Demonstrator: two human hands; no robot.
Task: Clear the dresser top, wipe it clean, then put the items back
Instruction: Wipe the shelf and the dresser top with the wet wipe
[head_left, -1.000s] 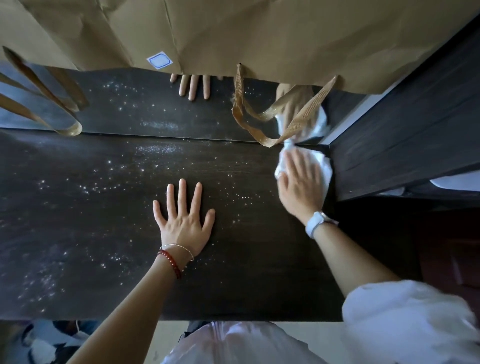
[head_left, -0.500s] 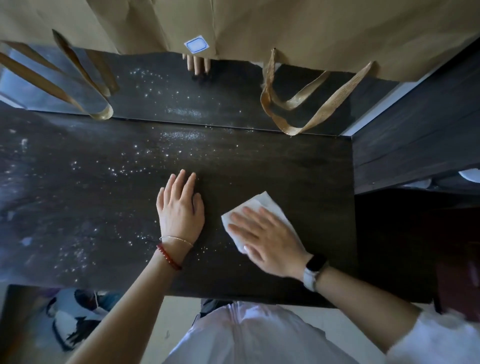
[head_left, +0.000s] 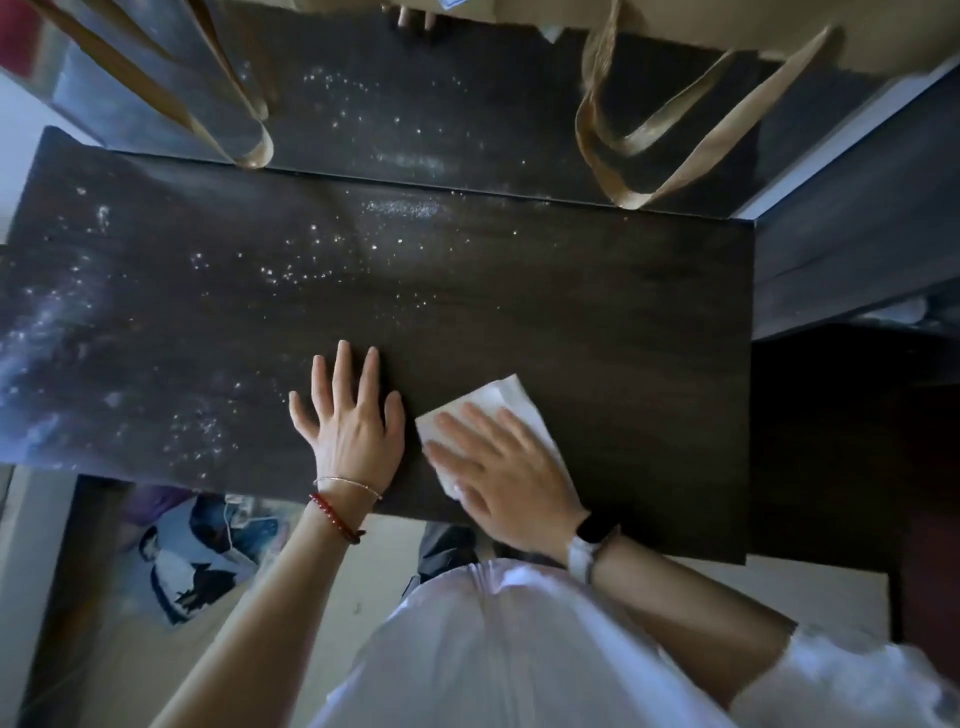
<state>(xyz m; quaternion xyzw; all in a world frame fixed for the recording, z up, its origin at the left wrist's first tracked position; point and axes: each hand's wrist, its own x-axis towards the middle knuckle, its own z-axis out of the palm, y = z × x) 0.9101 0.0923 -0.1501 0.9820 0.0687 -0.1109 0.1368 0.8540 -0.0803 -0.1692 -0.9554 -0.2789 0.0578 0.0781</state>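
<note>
Right hand (head_left: 506, 467) flat, fingers spread, pressing white cloth (head_left: 511, 402) onto worktop (head_left: 597, 322). Left hand (head_left: 353, 415) just beside it, open, palm down; dust specks (head_left: 291, 270) beyond left hand.

The dark brown wooden dresser top (head_left: 571, 291) looked matt and grainy, flecked with pale dust. The folded white wipe (head_left: 511, 402) seemed paper, perhaps cloth. Flat tan woven bag handles (head_left: 670, 156) appeared faintly glossy.

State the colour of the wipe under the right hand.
White, seen in the head view: the wipe lies flat under the right hand.
</note>
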